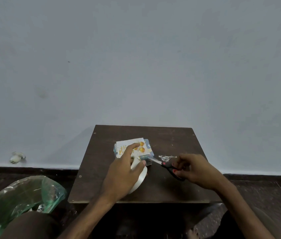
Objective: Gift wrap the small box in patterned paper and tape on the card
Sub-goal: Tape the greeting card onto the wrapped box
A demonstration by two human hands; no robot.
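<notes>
Forearms enter from below and converge on the small box [150, 148], which is wrapped in blue patterned paper and rests flat on the dark, scuffed wooden surface [170, 187]. The card [129, 141] — white, matt, printed with orange balloons and gold script — lies flat on top of the box.

The left hand [124, 171] curls over the white, glossy tape roll [140, 178] just on the near side of the box, with its forefinger extended onto the card to pin it.

The right hand [194, 169], to the near right of the box, has its fingers closed through the black handles of the scissors [168, 165]. The blades' long axis points at the box's near-right corner, where a tape strip appears to run from roll to box — blurred, unconfirmed. Blade opening cannot be determined.

Judgement: the cut is pending, and the right hand would advance along the blade axis toward the box.

Pale scraps [166, 157] lie just right of the box.
</notes>
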